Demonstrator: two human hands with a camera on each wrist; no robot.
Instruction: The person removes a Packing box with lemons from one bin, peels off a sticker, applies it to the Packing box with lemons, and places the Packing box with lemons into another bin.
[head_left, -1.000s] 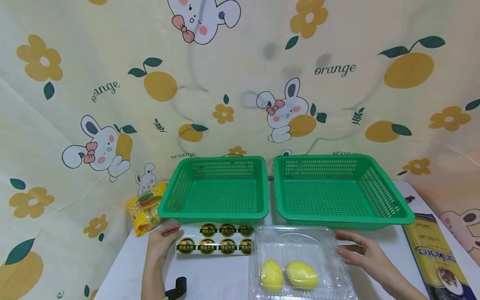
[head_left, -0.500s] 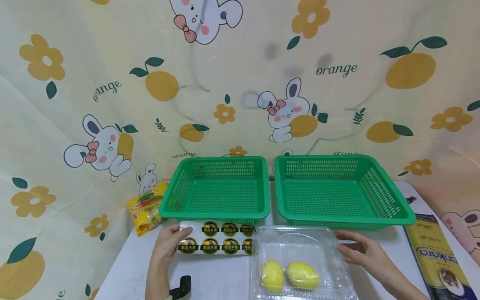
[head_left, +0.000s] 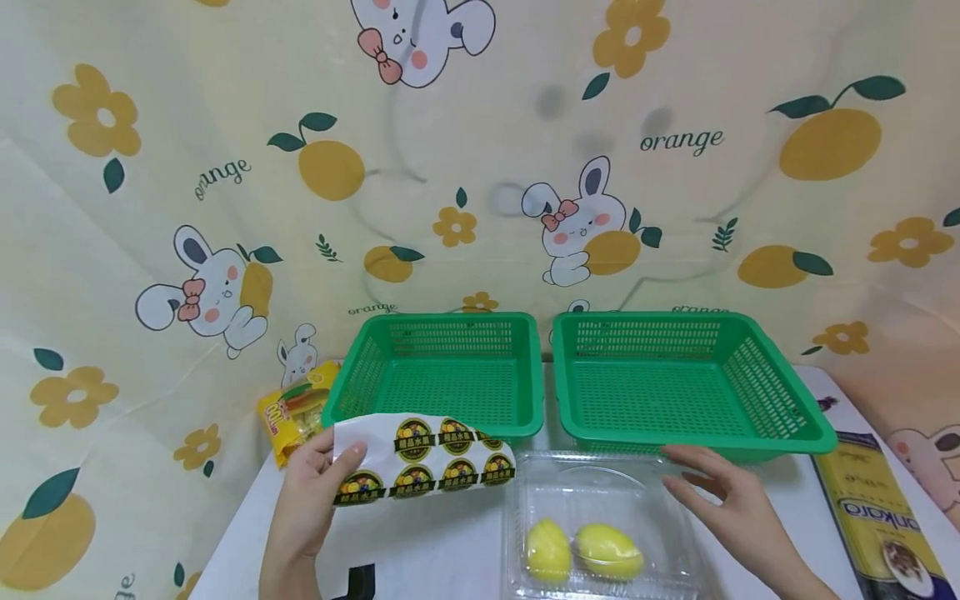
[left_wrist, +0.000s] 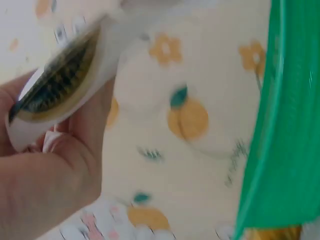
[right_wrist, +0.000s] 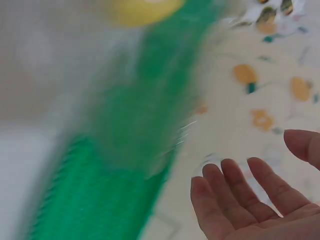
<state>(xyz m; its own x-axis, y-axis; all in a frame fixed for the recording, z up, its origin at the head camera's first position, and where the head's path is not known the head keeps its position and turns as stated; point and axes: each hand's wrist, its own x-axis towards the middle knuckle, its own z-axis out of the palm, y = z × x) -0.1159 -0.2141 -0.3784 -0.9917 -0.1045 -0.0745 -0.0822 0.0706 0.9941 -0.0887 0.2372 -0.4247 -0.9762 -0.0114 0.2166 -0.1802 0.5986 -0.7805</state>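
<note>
My left hand point(head_left: 306, 490) pinches the left end of a white sheet of round dark-and-gold stickers point(head_left: 437, 442), thumb on top. The sheet is raised off the table and bends, its right end overlapping the edge of a clear plastic clamshell box point(head_left: 600, 483). In the left wrist view the sticker sheet point(left_wrist: 65, 80) curls out of the fingers, blurred. Inside the box lie two yellow mango-shaped fruits, the left fruit point(head_left: 549, 550) and the right fruit point(head_left: 609, 550). My right hand point(head_left: 738, 512) hovers at the box's right edge, fingers spread and holding nothing, as the right wrist view confirms.
Two green plastic baskets stand behind, a left basket point(head_left: 442, 392) and a right basket point(head_left: 652, 400). A yellow snack bag point(head_left: 300, 408) leans at far left. A gold and blue packet point(head_left: 881, 508) lies at right. A black object point(head_left: 362, 581) is near the front edge.
My left hand has taken hold of the sticker sheet and lifted it off the table, bending it. My right hand has come slightly away from the box's edge.
</note>
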